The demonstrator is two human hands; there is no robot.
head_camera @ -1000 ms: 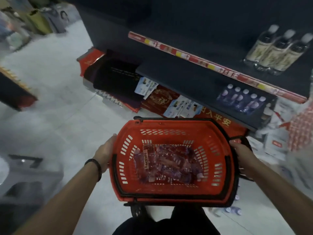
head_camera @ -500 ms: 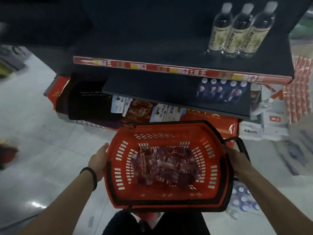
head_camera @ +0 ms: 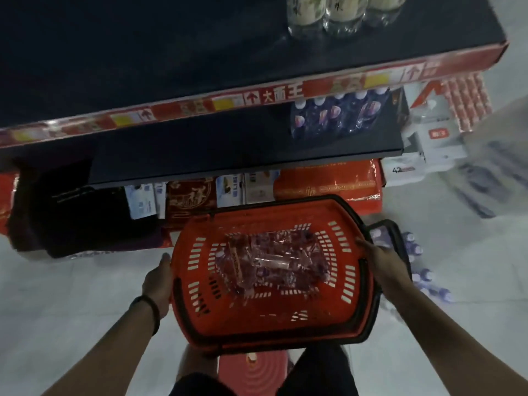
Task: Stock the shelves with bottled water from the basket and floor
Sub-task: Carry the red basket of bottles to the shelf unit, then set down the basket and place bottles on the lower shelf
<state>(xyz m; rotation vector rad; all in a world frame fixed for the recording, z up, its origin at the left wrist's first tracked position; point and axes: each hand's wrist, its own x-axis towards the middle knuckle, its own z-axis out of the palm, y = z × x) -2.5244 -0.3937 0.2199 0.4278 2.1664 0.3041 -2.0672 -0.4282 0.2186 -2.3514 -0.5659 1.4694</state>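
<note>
1. Pale floor tiles [head_camera: 57,295] fill the left and the lower right of the frame; the far right is smeared by blur, and what lies there cannot be made out.
2. A dark upper shelf [head_camera: 143,52] edged with a red price strip [head_camera: 271,95] is seen across the top. Three clear bottles [head_camera: 340,15] stand on it at upper right, cut off above their labels by the frame edge.
3. On the lower shelf [head_camera: 214,147], at its right end, a wrapped pack of purple-labelled bottles [head_camera: 340,115] is partly hidden by the strip above.
4. Boxes [head_camera: 188,195] under that shelf are mostly covered by it.
5. A red basket [head_camera: 257,215] is held at centre frame, with a wrapped pack of water [head_camera: 268,261] lying in its bottom; single bottles in it cannot be counted through the film.
6. The left hand [head_camera: 158,281] is pressed against the basket's left wall. Its fingers are hidden beneath, so it cannot be told whether they are curled.
7. The right hand [head_camera: 381,262] is closed over the right rim and grips it.
8. Loose floor bottles [head_camera: 428,278] are seen just right of the basket, partly hidden by the right arm and the black handle [head_camera: 397,238].
</note>
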